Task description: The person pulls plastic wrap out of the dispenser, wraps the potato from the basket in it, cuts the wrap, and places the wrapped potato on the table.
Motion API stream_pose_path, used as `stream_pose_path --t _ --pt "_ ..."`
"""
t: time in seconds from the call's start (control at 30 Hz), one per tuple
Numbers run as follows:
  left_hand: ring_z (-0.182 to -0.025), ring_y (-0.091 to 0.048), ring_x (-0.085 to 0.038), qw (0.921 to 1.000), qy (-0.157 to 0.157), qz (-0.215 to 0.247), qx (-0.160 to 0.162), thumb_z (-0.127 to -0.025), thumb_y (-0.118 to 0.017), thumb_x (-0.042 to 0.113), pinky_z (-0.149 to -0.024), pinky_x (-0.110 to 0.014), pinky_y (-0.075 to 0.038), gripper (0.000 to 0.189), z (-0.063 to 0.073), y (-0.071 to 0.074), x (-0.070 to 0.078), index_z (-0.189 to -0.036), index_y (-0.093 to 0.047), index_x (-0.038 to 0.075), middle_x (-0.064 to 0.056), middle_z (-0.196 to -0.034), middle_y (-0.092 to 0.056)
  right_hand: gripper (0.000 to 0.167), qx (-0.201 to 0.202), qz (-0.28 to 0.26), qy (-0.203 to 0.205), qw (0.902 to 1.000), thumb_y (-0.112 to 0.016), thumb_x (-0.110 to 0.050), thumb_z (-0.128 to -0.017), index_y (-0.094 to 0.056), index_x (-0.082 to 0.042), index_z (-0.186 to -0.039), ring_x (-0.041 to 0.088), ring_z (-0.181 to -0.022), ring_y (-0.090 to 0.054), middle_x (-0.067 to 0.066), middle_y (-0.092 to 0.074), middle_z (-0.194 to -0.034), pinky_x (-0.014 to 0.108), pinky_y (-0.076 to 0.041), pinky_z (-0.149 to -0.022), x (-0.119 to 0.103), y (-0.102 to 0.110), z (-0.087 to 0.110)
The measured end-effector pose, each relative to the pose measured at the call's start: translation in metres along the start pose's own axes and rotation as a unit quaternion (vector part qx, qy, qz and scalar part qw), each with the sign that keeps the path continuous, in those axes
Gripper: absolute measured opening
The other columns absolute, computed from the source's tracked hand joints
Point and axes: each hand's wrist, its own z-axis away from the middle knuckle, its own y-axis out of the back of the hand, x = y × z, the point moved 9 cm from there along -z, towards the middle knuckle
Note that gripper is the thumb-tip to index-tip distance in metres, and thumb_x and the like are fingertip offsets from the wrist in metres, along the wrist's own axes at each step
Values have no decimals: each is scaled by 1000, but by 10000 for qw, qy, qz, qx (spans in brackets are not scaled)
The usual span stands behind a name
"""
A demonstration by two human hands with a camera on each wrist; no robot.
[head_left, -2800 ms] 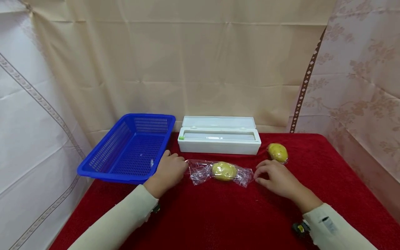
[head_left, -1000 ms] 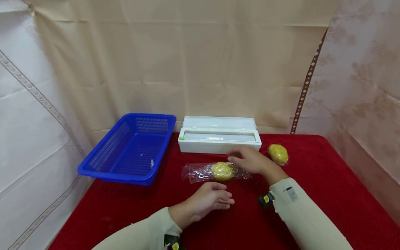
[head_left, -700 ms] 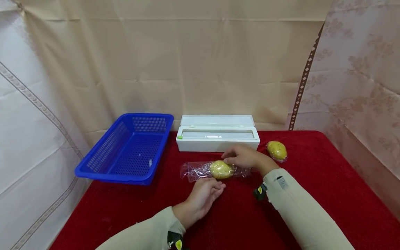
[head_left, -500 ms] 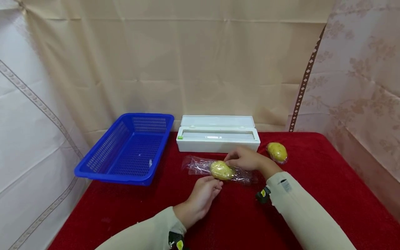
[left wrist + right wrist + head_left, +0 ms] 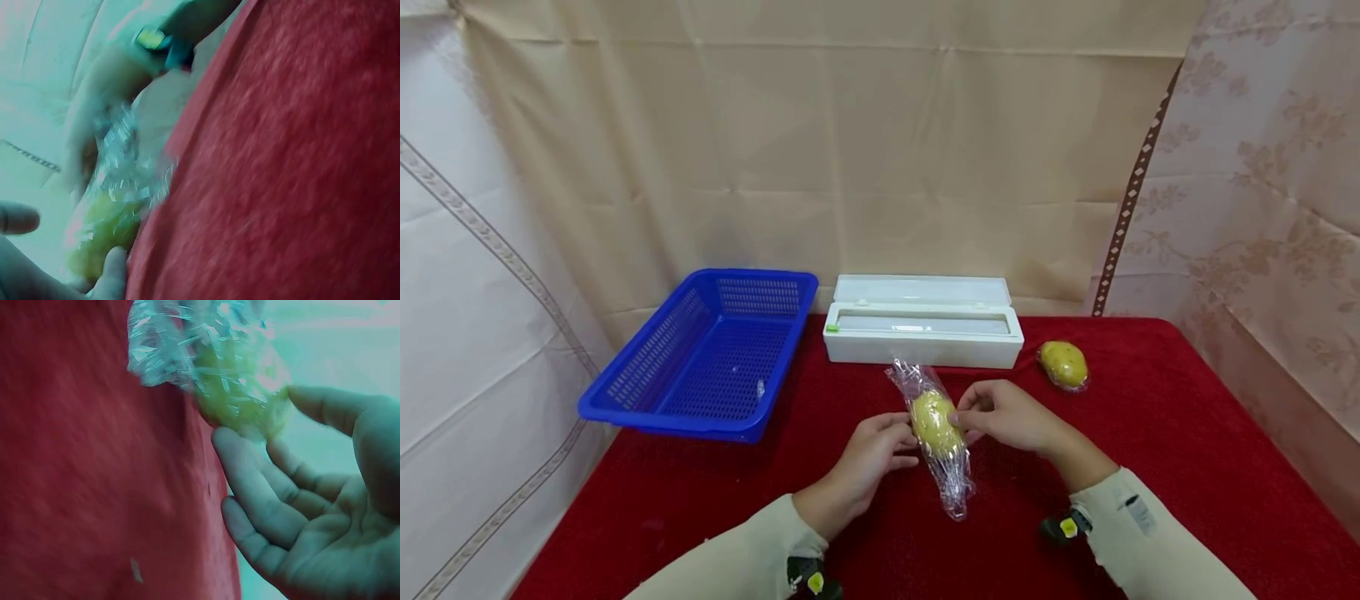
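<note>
A yellow potato [image 5: 936, 423] in clear plastic wrap is tilted between my hands, with one loose film end toward the white box and the other toward me. My right hand [image 5: 1011, 419] pinches the potato's right side, with thumb and fingertips on opposite faces in the right wrist view. On the other side, my left hand [image 5: 867, 457] touches the potato with its fingers, and its thumb stands apart. Blurred in the left wrist view, the wrapped potato [image 5: 103, 234] meets a left fingertip [image 5: 114, 269].
A white cling film box [image 5: 922, 344] with its lid raised stands at the back. To its left is a blue slotted basket [image 5: 681, 425] holding a small clear scrap. Another wrapped potato [image 5: 1063, 364] lies at the back right on the red cloth [image 5: 1150, 450].
The wrapped potato lay crosswise on the cloth and is now turned nearly lengthwise between the hands. Both hands came in from its two ends; the right one now pinches it.
</note>
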Motion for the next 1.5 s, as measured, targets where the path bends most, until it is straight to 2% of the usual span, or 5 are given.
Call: stream_pose_path --t 0.2,0.53,1.23,1.4,1.5 --pt "-88 -67 -16 9989 12 -281 -373 -90 -56 6 -84 -36 -61 47 1 6 5 -133 -58 -13 -15 -107 -70 31 76 -729 -195 9971 -70 -26 -99 -63 5 -104 32 -83 -78 13 -76 -89 41 -60 -88 -2 -15 24" --pt "-85 -70 -14 9924 369 -521 -1055 -101 -51 7 -81 -32 -61 37 -6 10 0 -130 -59 -14 -7 -95 -71 34 140 -1111 -329 9932 -69 -24 -100 -63 8 -107 33 -82 -78 14 -77 -88 42 -61 -89 -2 -22 35" --pt "-95 -70 -16 9795 205 -1314 -1514 -93 -64 9 -92 -38 -60 47 -10 10 -17 -133 -57 -15 -16 -110 -72 27 318 -544 -425 9971 -73 -24 -95 -64 1 -97 28 -73 -76 14 -76 -83 37 -62 -72 17 -31 33" --pt "-92 -69 -16 9594 -268 -2435 -1399 -90 -69 7 -81 -30 -59 52 -9 15 -3 -136 -55 -10 -16 -111 -70 26 551 217 -179 9981 -76 -29 -93 -64 -7 -98 21 -74 -73 6 -73 -83 33 -57 -66 8 -25 35" --pt "-84 -66 -12 9280 -831 -3297 -1522 -86 -76 8 -73 -26 -55 42 -4 13 10 -124 -62 -1 -11 -103 -68 27 448 910 500 9936 -83 -23 -87 -64 -13 -104 17 -81 -69 1 -69 -92 32 -56 -70 -8 -26 39"
